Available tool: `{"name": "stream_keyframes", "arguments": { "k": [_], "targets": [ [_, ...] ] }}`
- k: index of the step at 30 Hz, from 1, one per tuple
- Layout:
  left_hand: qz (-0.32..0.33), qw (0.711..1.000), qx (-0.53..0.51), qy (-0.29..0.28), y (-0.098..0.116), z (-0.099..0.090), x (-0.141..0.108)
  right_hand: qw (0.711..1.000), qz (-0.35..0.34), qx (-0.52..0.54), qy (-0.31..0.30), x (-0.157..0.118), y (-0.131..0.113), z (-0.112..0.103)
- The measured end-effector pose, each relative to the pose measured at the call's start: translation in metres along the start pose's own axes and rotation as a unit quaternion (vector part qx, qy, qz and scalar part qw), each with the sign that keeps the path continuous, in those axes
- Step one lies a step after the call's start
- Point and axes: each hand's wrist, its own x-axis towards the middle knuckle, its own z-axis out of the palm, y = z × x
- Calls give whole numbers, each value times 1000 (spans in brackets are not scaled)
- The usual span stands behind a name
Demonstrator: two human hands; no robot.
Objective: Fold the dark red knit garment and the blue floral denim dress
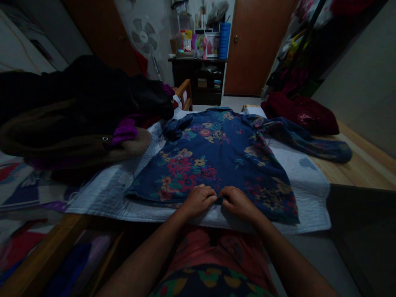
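Note:
A dark blue floral shirt point(229, 156) lies spread on a pale quilted cloth, its collar at the far end and its hem towards me. The right sleeve reaches out to the right, while the left one is bunched beside the shoulder. My left hand point(200, 199) grips the middle of the hem with curled fingers. Close beside it, my right hand point(236, 201) pinches the same hem, thumb under the edge. Both hands rest at the near side of the shirt, a small gap between them.
The quilted cloth point(136, 209) covers the wooden surface point(337, 170). Dark clothes point(80, 95) are heaped on the left. A maroon garment point(303, 111) lies at the back right. Beyond stand a fan point(144, 35), a dark cabinet point(198, 80) and a brown door point(250, 49).

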Motion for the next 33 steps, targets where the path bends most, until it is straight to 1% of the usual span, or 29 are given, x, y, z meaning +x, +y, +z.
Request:
{"name": "stream_keyframes", "arguments": {
  "k": [5, 11, 14, 19, 21, 24, 27, 33],
  "targets": [
    [-2, 1000, -14, -7, 0, -1, 0, 999, 10, 25, -20, -5, 8, -9],
    [-2, 1000, -22, -2, 1, -3, 0, 999, 17, 25, -11, -20, 23, -24],
    [-4, 1000, -25, 0, 2, -3, 0, 999, 22, 24, 2, -28, 26, -27],
    [1, 999, -52, 15, 2, -5, -5, 998, 47, 37, 28, -39, 26, -26],
    [21, 997, -69, 21, 3, -7, -8, 999, 35, 28, 29, -42, 26, -25],
    [56, 995, -77, 13, 7, -8, -11, 999, 9, 27, 41, -46, 26, -23],
    [76, 996, -54, 6, 10, -4, -12, 999, -2, 20, 47, -48, 27, -20],
    [66, 997, 2, 40, 8, 9, -13, 998, -9, -6, 58, -57, 24, -15]
  ]
}}
